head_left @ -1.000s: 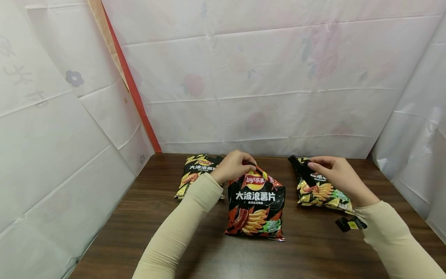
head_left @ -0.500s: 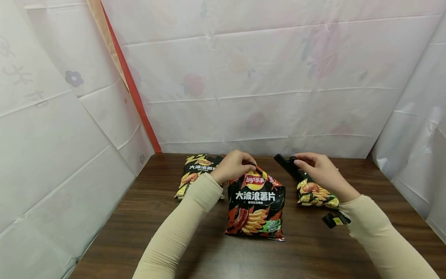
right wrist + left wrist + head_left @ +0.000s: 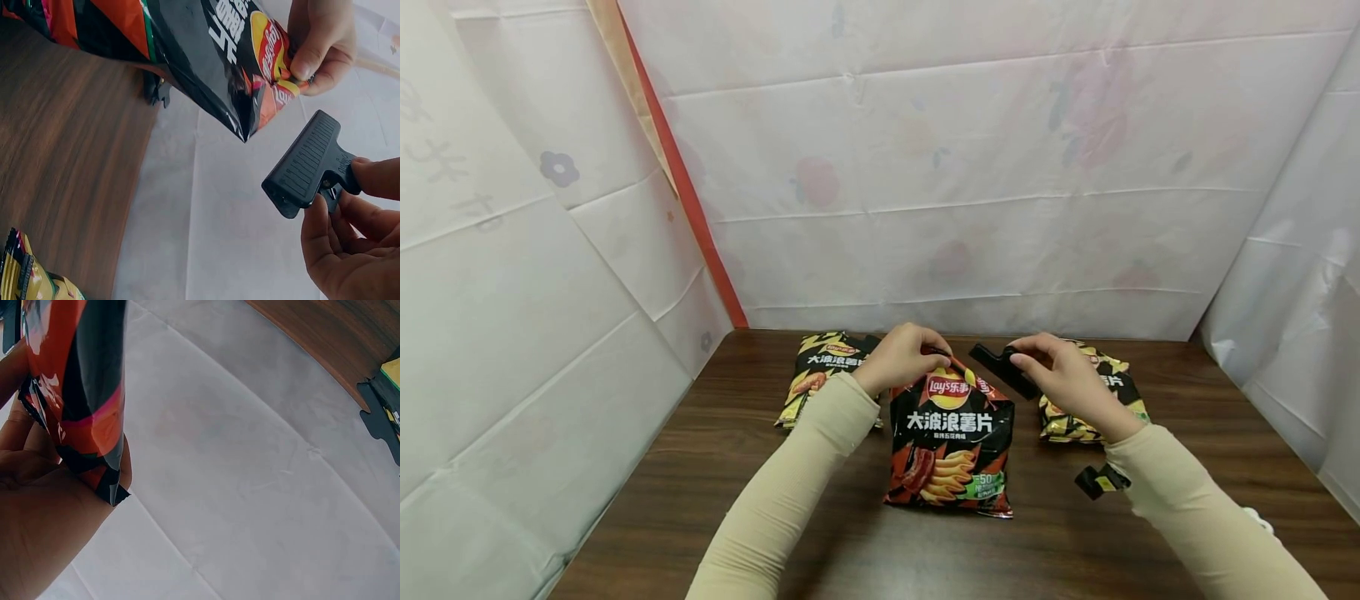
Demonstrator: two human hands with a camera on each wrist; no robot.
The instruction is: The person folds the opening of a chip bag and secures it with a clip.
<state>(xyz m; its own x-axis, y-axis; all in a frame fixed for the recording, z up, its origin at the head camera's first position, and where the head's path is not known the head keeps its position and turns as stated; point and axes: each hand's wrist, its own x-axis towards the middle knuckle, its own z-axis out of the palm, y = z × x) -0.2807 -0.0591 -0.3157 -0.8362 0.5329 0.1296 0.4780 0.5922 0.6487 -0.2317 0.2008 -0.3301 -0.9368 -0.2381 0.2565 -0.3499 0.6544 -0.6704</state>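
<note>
Thumb and fingers of the right hand [image 3: 1063,379] grip the black clip [image 3: 306,159] by its handle end; how far the clip's mouth is parted, I cannot tell. The left hand [image 3: 902,358] pinches the folded top of the red-black bag [image 3: 951,425]. Bag position: mid-counter [image 3: 722,500], roughly upright, printed face toward the person; whether its base bears any weight is not shown.

Governing relation, in my judgement: clip to fold. From the right hand, the folded top lies to the left, near, with a gap between. The clip's long axis slopes down from left to right in the head view, roughly matching the bag's right shoulder; its mouth side faces the bag. The left hand is nearer the fold, being on it.

Containers: three bags, all opaque; contents not visible, chips shown in print only. The left yellow bag [image 3: 820,375] lies partly behind the left hand and sleeve [image 3: 797,483]; what looks like a second clip [image 3: 870,342] sits at its upper right. The right yellow bag [image 3: 1112,375] lies beyond the right hand, partly hidden by it.
</note>
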